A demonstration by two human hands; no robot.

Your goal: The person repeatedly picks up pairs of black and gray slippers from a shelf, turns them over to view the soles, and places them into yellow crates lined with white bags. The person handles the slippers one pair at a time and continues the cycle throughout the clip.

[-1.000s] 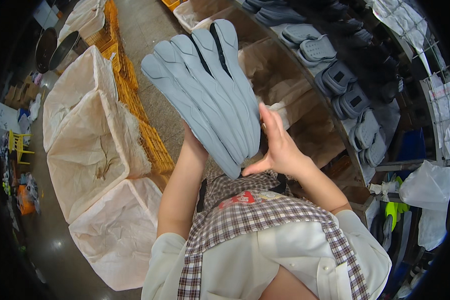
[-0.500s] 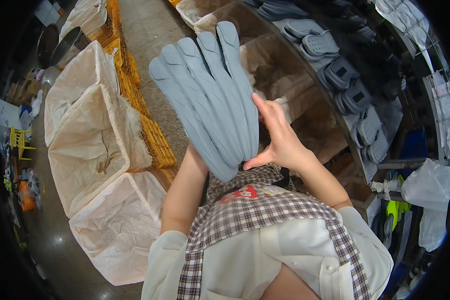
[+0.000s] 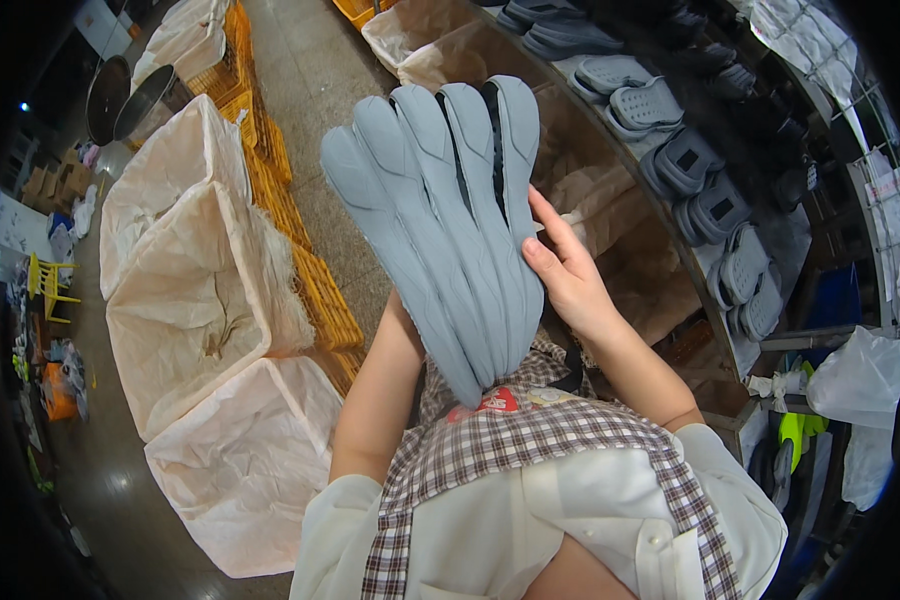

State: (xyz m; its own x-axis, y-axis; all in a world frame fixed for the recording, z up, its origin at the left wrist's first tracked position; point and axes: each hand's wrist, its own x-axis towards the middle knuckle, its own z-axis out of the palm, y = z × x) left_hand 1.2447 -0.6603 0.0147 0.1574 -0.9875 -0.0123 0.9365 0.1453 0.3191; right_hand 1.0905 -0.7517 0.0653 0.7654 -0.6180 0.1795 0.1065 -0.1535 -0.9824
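Observation:
Several grey shoe soles [image 3: 440,230], pressed side by side on edge in a fanned bundle, are held up in front of my checked apron. Their wider ends spread apart at the far side, and their narrower ends meet close to my chest. My left hand [image 3: 404,308] goes behind the bundle's left side and bears it; its fingers are hidden. At the right edge, my right hand [image 3: 570,272] grips the bundle, thumb on the near face and a finger extended along the outermost sole.
On the left, cloth-lined yellow crates [image 3: 225,430] stand in a row. A shelf [image 3: 660,160] on the right carries grey clogs [image 3: 645,105] in pairs. More lined bins [image 3: 610,215] sit beneath it. A clear plastic bag [image 3: 855,375] hangs at the far right.
The bundle of soles has come lower and slightly right, toward my chest. My right hand has moved from spanning the lower right edge to gripping higher along that side, with the thumb drawn up.

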